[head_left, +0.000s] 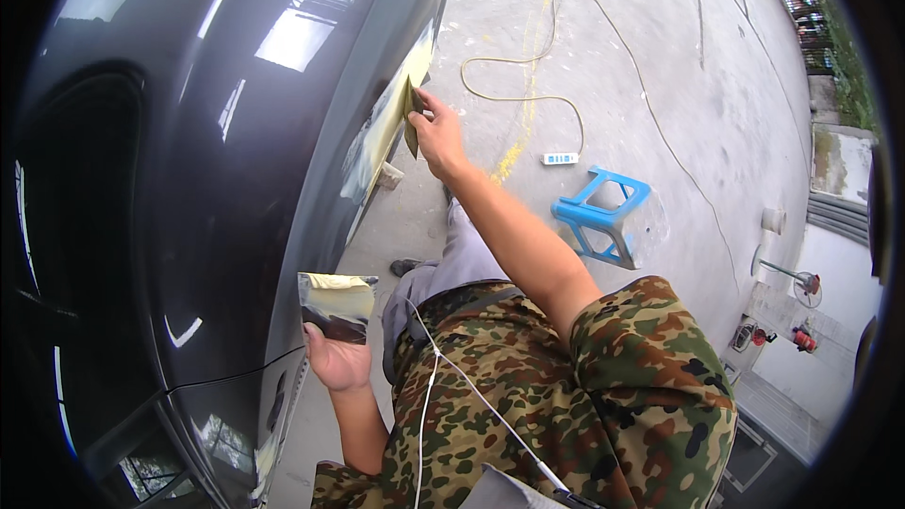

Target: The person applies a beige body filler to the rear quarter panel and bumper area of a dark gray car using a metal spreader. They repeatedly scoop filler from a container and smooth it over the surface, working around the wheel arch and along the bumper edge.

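Head view: right hand (439, 138) pinches a likely springy spreader (411, 126); left hand (337, 363) pinches a plate (337, 304) by its near edge, best to avoid soft-looking putty (337, 282) beyond.

A grey, worn concrete floor (702, 123) spreads across the upper right, marked by a yellow paint streak (512, 158). A blue stool (594, 216) sits right of centre; a pale wall (844, 278) lines the right edge, greenery (848, 75) above, in daylight.

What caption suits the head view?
Right hand holds a spreader at pale paste on a dark car; left hand holds a paste-topped plate.
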Tool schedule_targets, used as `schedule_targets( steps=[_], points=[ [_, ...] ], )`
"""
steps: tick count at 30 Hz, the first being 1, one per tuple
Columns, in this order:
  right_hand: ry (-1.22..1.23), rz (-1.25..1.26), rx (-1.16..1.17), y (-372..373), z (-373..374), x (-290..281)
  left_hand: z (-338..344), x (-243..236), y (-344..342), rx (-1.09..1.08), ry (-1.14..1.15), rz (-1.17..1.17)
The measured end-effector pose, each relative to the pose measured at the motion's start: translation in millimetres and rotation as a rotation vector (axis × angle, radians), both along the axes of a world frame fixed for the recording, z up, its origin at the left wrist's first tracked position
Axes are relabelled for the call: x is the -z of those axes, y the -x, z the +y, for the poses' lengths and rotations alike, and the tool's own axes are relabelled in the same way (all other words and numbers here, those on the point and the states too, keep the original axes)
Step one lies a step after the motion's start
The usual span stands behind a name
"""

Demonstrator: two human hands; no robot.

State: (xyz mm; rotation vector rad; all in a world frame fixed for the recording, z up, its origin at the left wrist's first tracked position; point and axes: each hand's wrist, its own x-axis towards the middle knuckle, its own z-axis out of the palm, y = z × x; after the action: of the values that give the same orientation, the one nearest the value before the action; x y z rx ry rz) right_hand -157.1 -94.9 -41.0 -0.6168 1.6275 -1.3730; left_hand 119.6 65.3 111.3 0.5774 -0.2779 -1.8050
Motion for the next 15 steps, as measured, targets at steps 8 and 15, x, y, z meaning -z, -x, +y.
schedule_targets(
  steps=[8,15],
  points=[
    [0.106,0.281,0.048,-76.6,57.5,-16.5,30.9,11.0,-55.1,0.004,-0.047,-0.027],
    [0.187,0.222,-0.011,-138.9,123.2,-41.5,46.6,-2.6,-67.6,0.058,-0.055,-0.044]
  ],
)
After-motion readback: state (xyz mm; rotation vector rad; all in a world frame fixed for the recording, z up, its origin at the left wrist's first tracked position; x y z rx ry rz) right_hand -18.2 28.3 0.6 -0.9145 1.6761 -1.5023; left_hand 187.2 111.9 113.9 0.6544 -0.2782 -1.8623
